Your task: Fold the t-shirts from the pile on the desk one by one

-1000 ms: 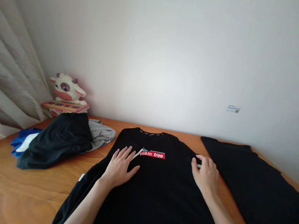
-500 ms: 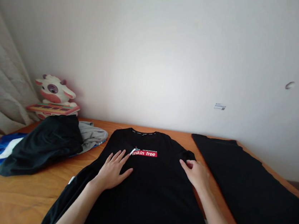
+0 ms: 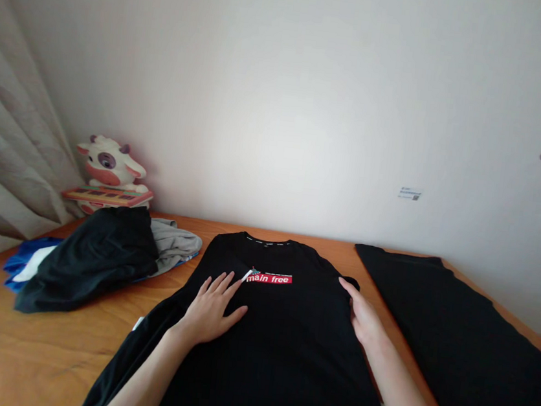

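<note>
A black shirt [image 3: 273,347] with a red "main free" print [image 3: 269,280] lies face up on the wooden table, its collar toward the wall. My left hand [image 3: 214,307] rests flat on the chest of the shirt, fingers spread, just left of the print. At the right edge, by the shoulder and sleeve, my right hand [image 3: 363,311] has its thumb on top of the cloth. Its other fingers are tucked under or behind the fabric, mostly hidden, gripping the shirt's edge.
Black folded cloth [image 3: 469,343] lies along the right side of the table [image 3: 61,362]. To the left is a heap of dark, grey and blue clothes [image 3: 92,261]. Behind it sits a cow toy with a keyboard [image 3: 110,175], near a curtain [image 3: 11,115].
The view has shifted slightly left. My right hand has changed from a pinch above the sleeve to a hold at the shirt's edge, and the sleeve there is tucked in more. My left hand stays put.
</note>
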Available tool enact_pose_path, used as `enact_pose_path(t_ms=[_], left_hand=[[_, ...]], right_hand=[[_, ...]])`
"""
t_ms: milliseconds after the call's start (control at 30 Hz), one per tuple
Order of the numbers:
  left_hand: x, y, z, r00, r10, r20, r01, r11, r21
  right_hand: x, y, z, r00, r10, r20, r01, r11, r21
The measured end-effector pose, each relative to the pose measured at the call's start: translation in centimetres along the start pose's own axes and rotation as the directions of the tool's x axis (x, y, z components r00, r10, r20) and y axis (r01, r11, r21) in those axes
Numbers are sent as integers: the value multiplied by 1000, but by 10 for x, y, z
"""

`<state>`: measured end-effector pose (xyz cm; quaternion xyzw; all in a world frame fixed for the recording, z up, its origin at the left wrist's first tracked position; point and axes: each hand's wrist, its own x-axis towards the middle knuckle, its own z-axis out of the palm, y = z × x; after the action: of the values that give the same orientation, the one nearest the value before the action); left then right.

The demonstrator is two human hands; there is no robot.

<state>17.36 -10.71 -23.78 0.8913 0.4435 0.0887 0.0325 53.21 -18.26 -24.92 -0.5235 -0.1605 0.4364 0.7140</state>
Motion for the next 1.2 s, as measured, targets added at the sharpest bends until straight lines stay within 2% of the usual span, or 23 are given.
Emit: enact_pose_path(t_ms=[100,200,333,467,567,667,800,967,1067,1200], left_hand=[[0,0,0,1000,2,7,-2,1000,-1],[1,-2,2,1000,7,-6,-7,1000,-2],[1,-2,3,1000,13,-21,-13,1000,-7],[0,0,1,1000,7,-5,-7,1000,4],[1,0,0,1000,-1,15,0,1000,16],[1,0,1,1000,5,7,-5,1000,13],[1,-1,2,1000,5,-10,-5,1000,-6],[0,0,1,1000,2,-7,-2,1000,-12],[0,-1,2,1000,0,-15,0,1000,-13],[-1,-3,4,1000,13,-5,-13,1000,-12]], right_hand=[[2,-2,4,1000,-14,3,14,997,81],[3,-6,5,997,-74,-27,78,982,170],[2,-11,-1,980,-158,-124,184,954,237],[2,-15,-14,949,-206,-237,254,948,193],[0,-18,-27,930,-217,-295,258,961,105],[-3,-22,-38,931,-212,-297,216,976,-21],[-8,-25,-44,945,-232,-230,189,962,-195],[-5,-23,-31,982,-176,-74,135,914,-383],[9,-35,-24,977,-204,-59,141,828,-543],[29,-63,-30,931,-339,-135,108,609,-786]])
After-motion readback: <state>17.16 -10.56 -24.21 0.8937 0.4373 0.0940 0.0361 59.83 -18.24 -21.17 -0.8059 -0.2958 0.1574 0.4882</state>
